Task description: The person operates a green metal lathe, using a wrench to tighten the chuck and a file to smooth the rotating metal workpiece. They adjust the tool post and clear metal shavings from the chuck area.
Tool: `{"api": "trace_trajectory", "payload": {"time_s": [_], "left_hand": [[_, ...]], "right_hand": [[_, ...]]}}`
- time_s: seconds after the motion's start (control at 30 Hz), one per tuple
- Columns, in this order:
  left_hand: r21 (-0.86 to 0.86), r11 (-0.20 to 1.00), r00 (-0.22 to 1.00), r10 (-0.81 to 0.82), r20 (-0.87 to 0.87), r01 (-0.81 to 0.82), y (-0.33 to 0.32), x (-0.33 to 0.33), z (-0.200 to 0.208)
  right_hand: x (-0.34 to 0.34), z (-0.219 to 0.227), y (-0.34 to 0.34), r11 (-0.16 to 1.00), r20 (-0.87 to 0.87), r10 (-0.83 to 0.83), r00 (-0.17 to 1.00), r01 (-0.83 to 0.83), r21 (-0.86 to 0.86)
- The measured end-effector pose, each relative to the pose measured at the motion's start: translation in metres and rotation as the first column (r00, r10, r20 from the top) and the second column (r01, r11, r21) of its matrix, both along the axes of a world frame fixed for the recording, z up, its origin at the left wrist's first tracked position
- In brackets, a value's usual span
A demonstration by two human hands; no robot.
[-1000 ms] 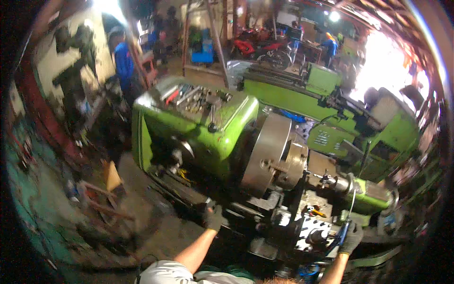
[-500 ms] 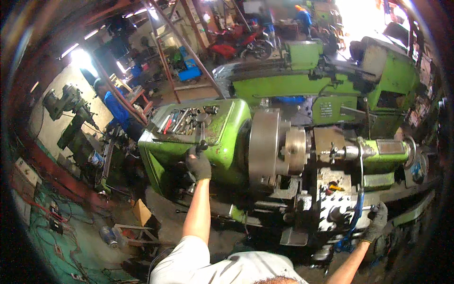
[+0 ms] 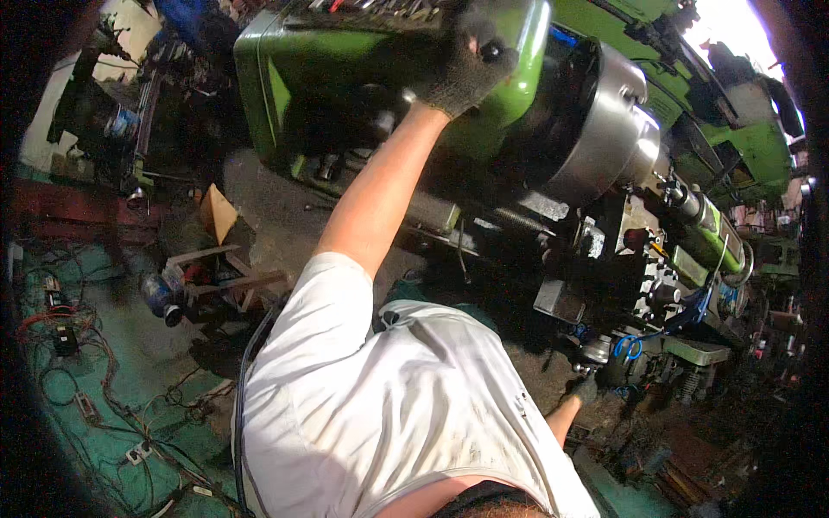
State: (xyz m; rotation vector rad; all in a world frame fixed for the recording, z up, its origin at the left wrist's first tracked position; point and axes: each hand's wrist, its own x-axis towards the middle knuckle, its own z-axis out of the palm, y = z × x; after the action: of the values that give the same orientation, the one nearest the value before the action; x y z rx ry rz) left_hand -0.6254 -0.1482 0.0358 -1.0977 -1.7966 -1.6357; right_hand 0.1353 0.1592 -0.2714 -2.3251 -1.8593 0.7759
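My left hand [image 3: 471, 76], in a dark glove, is closed around a lever with a black ball knob [image 3: 492, 51] on the green lathe headstock [image 3: 389, 53]. To its right is the large steel chuck [image 3: 600, 121], with a shiny round workpiece [image 3: 643, 148] on its outer side. Low on the right, my gloved right hand [image 3: 586, 391] is at a small metal handle [image 3: 584, 369] below the carriage. Its fingers look closed on the handle, though they are small and dark here. The toolpost area [image 3: 654, 268] lies above that hand.
Hand tools [image 3: 389, 9] lie on top of the headstock. The green tailstock [image 3: 721, 237] stands at right, with a blue hose [image 3: 691, 315] near it. Loose cables [image 3: 108, 363], a plastic bottle [image 3: 161, 296] and a wooden frame [image 3: 226, 276] are on the floor at left.
My right hand has left the handle beside the toolpost and moved down to a lower one. My left hand remains at the headstock lever. The view has tilted down and turned.
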Motion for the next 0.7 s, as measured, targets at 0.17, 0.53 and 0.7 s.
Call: {"api": "trace_trajectory", "payload": {"time_s": [0.17,0.53,0.7], "left_hand": [[0.210,0.978,0.978,-0.038,0.205,-0.006,-0.033,-0.016,-0.020],[0.154,0.615,-0.090,-0.347,0.934,-0.773,-0.093,0.148,-0.240],[0.102,0.703,-0.346,-0.464,0.816,-0.704,-0.146,0.162,-0.424]], "right_hand": [[0.044,0.003,-0.073,0.846,-0.258,-0.533,0.806,0.516,-0.136],[0.100,0.005,-0.225,0.974,0.241,-0.038,0.970,0.090,-0.207],[0.088,0.016,-0.168,0.995,0.293,0.086,0.952,-0.068,-0.072]]}}
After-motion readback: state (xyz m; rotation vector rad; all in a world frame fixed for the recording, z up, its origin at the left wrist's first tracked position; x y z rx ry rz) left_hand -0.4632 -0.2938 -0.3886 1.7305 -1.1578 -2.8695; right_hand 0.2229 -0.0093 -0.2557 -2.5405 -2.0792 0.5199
